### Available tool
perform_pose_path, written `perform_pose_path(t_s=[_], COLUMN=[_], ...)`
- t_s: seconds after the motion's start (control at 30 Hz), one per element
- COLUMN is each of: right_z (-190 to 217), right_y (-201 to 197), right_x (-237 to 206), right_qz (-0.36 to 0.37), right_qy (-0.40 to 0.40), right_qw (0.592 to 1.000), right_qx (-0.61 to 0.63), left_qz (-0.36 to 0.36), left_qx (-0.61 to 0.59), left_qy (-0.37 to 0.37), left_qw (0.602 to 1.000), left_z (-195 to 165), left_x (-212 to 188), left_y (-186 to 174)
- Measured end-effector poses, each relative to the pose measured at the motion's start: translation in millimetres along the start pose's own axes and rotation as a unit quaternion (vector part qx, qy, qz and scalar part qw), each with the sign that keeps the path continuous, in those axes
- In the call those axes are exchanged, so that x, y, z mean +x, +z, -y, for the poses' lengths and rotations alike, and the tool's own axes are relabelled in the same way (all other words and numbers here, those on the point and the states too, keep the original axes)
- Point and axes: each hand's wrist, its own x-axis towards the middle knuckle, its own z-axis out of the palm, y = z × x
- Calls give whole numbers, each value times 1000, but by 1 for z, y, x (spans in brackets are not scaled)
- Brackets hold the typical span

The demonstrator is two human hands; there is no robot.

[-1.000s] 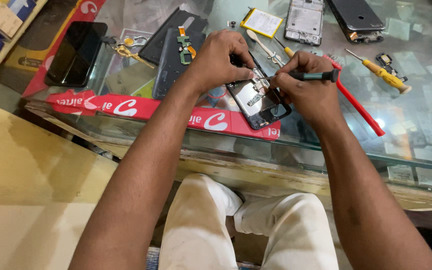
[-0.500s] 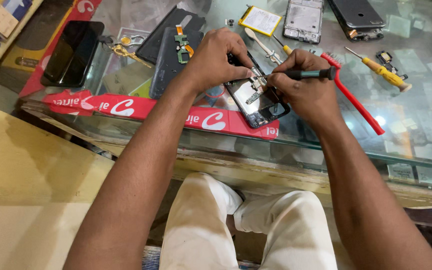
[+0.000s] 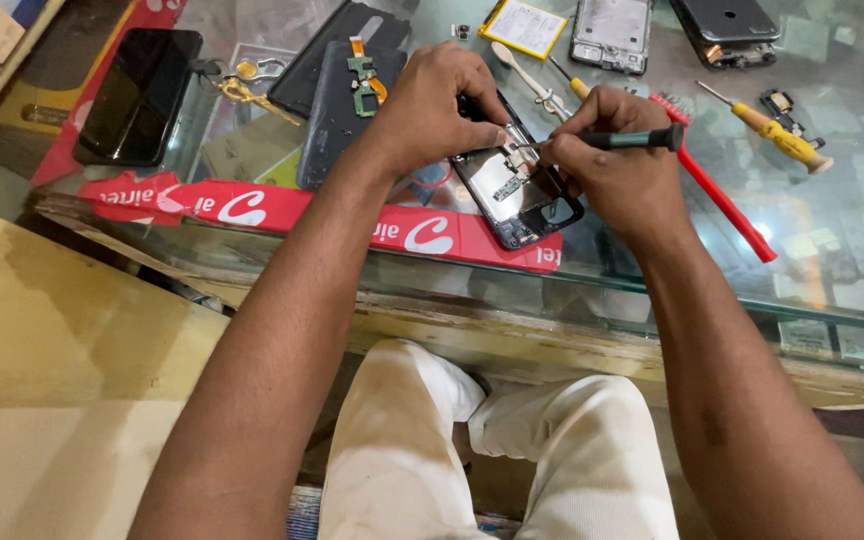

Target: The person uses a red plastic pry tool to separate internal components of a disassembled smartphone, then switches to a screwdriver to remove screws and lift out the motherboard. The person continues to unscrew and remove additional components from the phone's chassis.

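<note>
Near the front edge of the glass worktop [image 3: 852, 260], the left hand [image 3: 432, 110] pinched an opened phone [image 3: 515, 190] steady while right hand [image 3: 617, 165] fingers gripped a screwdriver [image 3: 632, 140], tip at its exposed board; back cover off, parts still scattered.

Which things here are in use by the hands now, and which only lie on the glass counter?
In use:
left hand
right hand
opened phone
dark-handled screwdriver

Lying about:
black phone
yellow battery
yellow screwdriver
red toothbrush
scissors
</note>
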Motion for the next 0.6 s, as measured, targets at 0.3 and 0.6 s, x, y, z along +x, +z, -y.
perform_pose_path(t_s=[0.3,0.6], right_z=[4,5], right_y=[0,2], right_x=[-3,-3], right_qz=[-3,-4], right_qy=[-5,-2], right_qw=[1000,1000], right_qx=[21,-6], left_qz=[5,-5], left_qx=[-6,-2], left_qy=[-14,4], left_qw=[1000,1000], left_z=[2,1], left_x=[0,-2], left_y=[1,0])
